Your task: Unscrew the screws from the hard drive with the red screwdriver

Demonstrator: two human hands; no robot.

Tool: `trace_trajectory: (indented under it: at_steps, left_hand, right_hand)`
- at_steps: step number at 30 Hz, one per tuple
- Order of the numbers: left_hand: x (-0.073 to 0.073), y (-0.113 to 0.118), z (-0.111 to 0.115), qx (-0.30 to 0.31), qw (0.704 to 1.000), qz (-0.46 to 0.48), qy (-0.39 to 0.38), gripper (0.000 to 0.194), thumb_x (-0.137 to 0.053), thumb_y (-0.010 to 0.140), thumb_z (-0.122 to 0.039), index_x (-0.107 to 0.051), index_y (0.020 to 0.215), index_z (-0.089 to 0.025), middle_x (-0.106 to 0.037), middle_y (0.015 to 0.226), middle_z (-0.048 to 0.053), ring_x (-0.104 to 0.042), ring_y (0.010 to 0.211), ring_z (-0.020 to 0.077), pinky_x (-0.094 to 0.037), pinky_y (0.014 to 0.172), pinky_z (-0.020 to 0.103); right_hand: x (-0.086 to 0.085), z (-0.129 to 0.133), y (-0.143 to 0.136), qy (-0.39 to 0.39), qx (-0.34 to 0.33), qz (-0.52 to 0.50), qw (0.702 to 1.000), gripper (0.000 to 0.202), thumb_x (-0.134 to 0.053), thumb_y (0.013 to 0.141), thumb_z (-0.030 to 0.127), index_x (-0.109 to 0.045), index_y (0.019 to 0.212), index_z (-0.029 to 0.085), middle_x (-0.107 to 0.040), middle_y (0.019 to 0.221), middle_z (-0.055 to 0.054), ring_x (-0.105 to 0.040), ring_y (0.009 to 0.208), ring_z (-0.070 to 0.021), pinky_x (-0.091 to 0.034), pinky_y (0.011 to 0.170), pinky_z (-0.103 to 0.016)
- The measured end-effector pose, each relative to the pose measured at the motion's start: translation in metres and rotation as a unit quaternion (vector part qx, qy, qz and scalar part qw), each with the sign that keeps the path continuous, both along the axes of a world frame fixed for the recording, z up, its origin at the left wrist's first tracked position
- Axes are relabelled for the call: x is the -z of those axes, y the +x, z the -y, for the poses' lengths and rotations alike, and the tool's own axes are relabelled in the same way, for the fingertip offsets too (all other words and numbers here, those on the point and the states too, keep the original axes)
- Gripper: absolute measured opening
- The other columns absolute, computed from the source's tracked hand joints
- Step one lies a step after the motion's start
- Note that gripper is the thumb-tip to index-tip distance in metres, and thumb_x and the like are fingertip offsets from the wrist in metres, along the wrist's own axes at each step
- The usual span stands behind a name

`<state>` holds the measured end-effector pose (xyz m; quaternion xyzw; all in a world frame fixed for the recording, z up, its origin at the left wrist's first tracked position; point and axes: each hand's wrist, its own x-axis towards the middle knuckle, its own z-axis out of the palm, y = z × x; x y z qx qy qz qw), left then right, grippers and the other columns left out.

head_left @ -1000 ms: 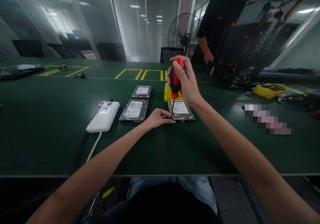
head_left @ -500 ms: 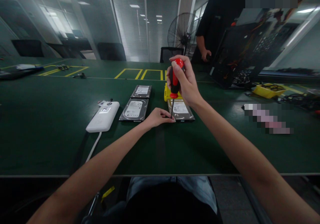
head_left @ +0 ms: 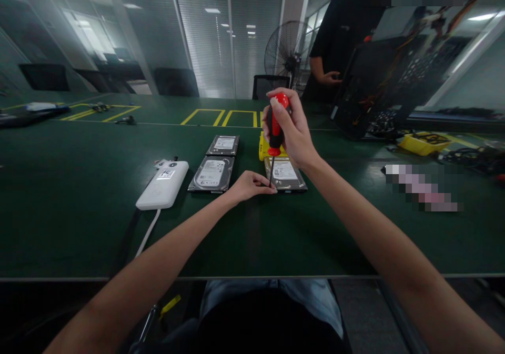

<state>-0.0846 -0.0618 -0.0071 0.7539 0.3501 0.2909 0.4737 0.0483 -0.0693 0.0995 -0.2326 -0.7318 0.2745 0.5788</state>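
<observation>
My right hand (head_left: 294, 128) is wrapped round the red and black handle of a screwdriver (head_left: 276, 125), held almost upright. Its thin shaft runs down to the near left corner of a hard drive (head_left: 290, 179) with a white label. At that same corner, the fingertips of my left hand (head_left: 252, 184) are closed on the drive's edge beside the screwdriver tip. The exact contact of the tip is hidden by my fingers. A yellow object (head_left: 262, 148) lies just behind this drive, partly covered by my right hand.
Two more hard drives (head_left: 213, 172) lie to the left, one behind the other. Further left is a white power bank (head_left: 162, 185) with a cable. Across the green table (head_left: 315, 243), a person (head_left: 329, 78) stands by a computer case (head_left: 366, 86). A yellow tray (head_left: 424, 142) holds cables.
Both my hands and the screwdriver stay almost where they were. Across the table, the other person's hand has shifted right and up, towards the computer case.
</observation>
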Motion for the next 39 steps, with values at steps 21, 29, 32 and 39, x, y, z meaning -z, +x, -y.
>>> trace_trajectory:
  at_steps: [21,29,32,39]
  left_hand:
    - [0.0033,-0.0007,-0.0018,0.003,1.0,0.001,0.0,0.025,-0.071,0.068,-0.034,-0.073,0.085,-0.017,-0.071,0.092,0.005,-0.061,0.092,0.0177,-0.041,0.091,0.033]
    - [-0.0004,0.0003,0.0009,-0.004,1.0,-0.01,0.002,0.022,-0.07,0.069,-0.033,-0.073,0.083,-0.016,-0.072,0.089,0.005,-0.062,0.088,0.0177,-0.043,0.087,0.033]
    - [-0.0017,0.0008,0.0024,-0.017,1.0,-0.022,0.006,0.022,-0.07,0.068,-0.033,-0.074,0.082,-0.016,-0.072,0.087,0.005,-0.062,0.084,0.0176,-0.045,0.083,0.032]
    - [-0.0025,0.0012,0.004,-0.027,0.999,-0.017,0.008,0.021,-0.071,0.067,-0.034,-0.074,0.078,-0.016,-0.071,0.08,0.004,-0.062,0.078,0.0174,-0.047,0.076,0.031]
  right_hand:
    - [-0.0018,0.0027,0.0005,-0.009,0.054,0.032,0.998,0.037,-0.032,0.088,0.057,-0.036,0.118,0.035,-0.059,0.103,-0.002,-0.064,0.089,-0.0172,-0.057,0.062,-0.033]
    - [-0.0014,0.0011,0.0006,0.003,0.029,0.022,0.999,0.034,-0.033,0.089,0.055,-0.035,0.116,0.034,-0.058,0.101,-0.002,-0.063,0.085,-0.0167,-0.056,0.062,-0.034]
    - [-0.0011,0.0014,0.0012,0.006,0.021,0.023,1.0,0.036,-0.032,0.089,0.056,-0.034,0.117,0.034,-0.058,0.103,-0.002,-0.063,0.088,-0.017,-0.056,0.065,-0.035]
    - [-0.0008,0.0011,0.0008,0.004,0.015,0.022,1.0,0.037,-0.033,0.088,0.057,-0.034,0.117,0.035,-0.057,0.103,-0.002,-0.062,0.09,-0.0174,-0.056,0.067,-0.036]
